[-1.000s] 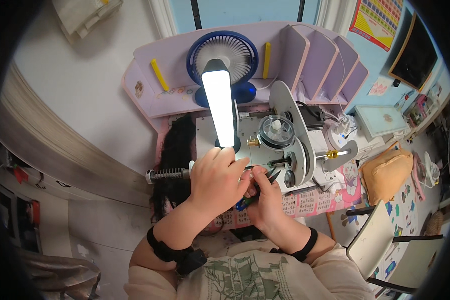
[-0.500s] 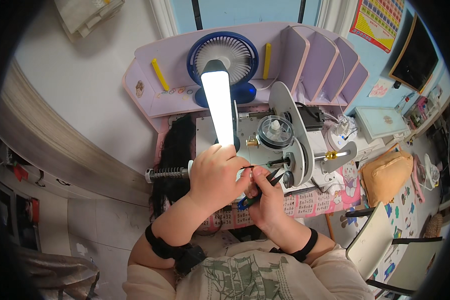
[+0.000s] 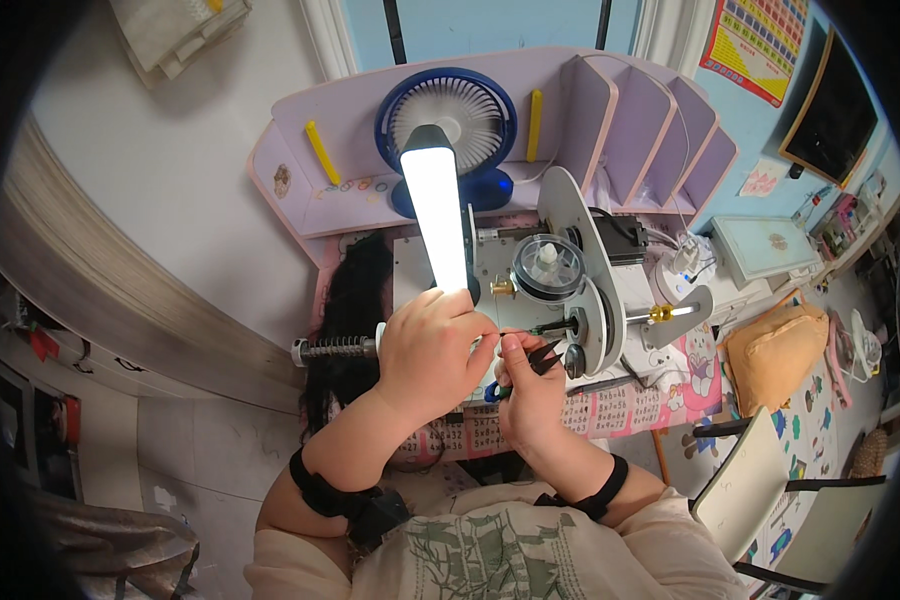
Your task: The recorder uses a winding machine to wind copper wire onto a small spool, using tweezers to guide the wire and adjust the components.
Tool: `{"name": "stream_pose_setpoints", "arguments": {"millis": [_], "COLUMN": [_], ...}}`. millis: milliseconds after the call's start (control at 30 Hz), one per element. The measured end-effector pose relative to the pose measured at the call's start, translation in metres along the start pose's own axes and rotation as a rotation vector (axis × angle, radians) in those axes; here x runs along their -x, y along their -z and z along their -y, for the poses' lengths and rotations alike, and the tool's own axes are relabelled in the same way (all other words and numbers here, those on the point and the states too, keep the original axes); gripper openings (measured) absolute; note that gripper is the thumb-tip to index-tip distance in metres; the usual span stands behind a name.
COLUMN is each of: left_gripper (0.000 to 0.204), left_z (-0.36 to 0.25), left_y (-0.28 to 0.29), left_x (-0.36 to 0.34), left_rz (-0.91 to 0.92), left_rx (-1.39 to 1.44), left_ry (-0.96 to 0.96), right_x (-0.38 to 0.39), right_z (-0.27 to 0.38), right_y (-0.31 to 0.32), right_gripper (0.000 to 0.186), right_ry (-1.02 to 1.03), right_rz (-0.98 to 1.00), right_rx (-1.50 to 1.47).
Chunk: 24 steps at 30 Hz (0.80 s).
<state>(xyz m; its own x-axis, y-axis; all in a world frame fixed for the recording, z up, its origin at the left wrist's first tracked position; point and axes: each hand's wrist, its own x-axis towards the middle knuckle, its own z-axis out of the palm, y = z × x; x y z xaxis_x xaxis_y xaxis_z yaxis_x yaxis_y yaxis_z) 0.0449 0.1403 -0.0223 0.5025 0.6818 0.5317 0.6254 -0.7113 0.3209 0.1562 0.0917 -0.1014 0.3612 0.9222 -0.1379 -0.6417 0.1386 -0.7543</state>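
Note:
My left hand [image 3: 432,342] is closed in a pinch over the machine, its fingertips on a thin dark strand. Beside it, my right hand [image 3: 532,405] grips small snips [image 3: 544,359] with dark pointed blades and a blue handle. Its thumb and forefinger meet the strand close to my left fingertips. Just beyond the hands, the machine [image 3: 588,275] has upright rounded plates, a clear spool [image 3: 550,266] and a brass fitting [image 3: 504,287]. A bundle of long black hair-like fibres [image 3: 355,285] lies to the left, next to a spring-wrapped rod [image 3: 336,348].
A lit bar lamp [image 3: 434,215] rises right behind my left hand. Behind it stand a blue fan [image 3: 446,120] and a lilac shelf unit [image 3: 645,120]. A yellow-handled screwdriver [image 3: 662,313] is at the machine's right. A chair [image 3: 740,485] and orange cushion [image 3: 775,350] are farther right.
My right hand has turned and shifted slightly, swinging the snips so that the blades and blue handle sit differently. My left hand stays almost in place, still pinched.

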Motion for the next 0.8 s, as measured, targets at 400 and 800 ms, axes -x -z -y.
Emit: {"name": "stream_pose_setpoints", "arguments": {"millis": [400,800], "left_gripper": [0.006,0.006], "left_z": [-0.001,0.001], "left_y": [-0.001,-0.003], "left_x": [0.0,0.001], "left_rz": [-0.03,-0.028], "left_rx": [-0.055,-0.036], "left_ry": [-0.034,-0.031], "right_x": [0.009,0.011], "right_z": [0.012,0.026], "right_y": [-0.013,-0.008], "right_gripper": [0.013,0.018], "right_ry": [-0.148,-0.334], "right_rz": [-0.073,0.017], "right_rx": [-0.062,-0.36]}}
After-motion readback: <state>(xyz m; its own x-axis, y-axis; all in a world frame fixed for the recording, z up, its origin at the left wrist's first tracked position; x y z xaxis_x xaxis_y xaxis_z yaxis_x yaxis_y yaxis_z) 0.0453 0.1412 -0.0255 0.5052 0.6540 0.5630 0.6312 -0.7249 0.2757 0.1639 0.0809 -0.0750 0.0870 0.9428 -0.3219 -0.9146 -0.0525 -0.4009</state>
